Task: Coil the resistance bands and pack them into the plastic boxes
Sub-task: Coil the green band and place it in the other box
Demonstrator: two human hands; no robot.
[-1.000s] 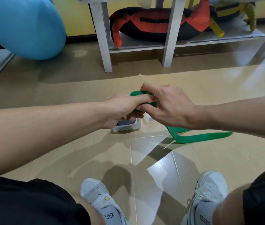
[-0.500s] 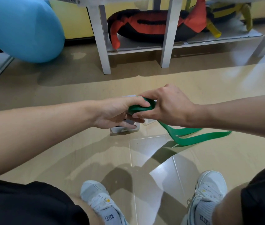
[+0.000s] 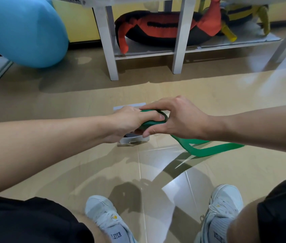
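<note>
Both hands (image 3: 158, 120) on green band (image 3: 207, 150)

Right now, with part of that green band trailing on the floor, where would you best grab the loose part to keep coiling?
Probably the flat strip just below the right hand, where the green resistance band hangs clear of the floor. Come from above and pinch across its flat faces; farther out it lies flat on the tiles.

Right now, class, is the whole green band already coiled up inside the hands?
No, a long loose tail of the green band trails on the floor past the right hand.
</note>
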